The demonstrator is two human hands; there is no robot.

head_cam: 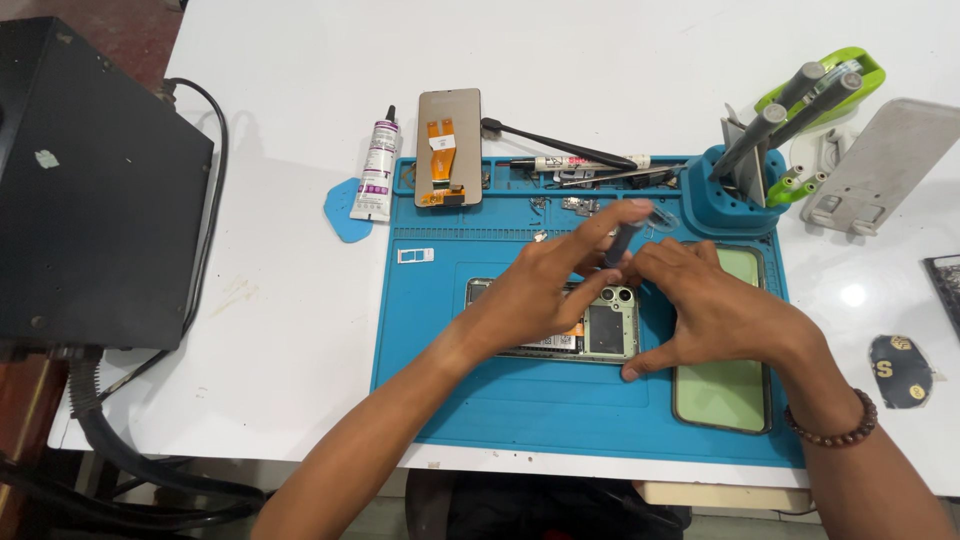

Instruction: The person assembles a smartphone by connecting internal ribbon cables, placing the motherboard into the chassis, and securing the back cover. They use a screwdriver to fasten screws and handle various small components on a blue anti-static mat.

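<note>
A white counter point(620, 60) carries a blue work mat point(520, 400), with a black box point(90, 180) at its left edge. Bare counter lies behind the mat, and open mat in front of the hands. An opened phone point(605, 330) lies mid-mat, a pale green back cover point(725, 395) just right of it. The left hand point(540, 290) pinches a grey screwdriver point(622, 240) over the phone, fingers closed around it. The right hand point(715, 315) rests on the phone, fingers loosely curled, thumb at its lower edge.
</note>
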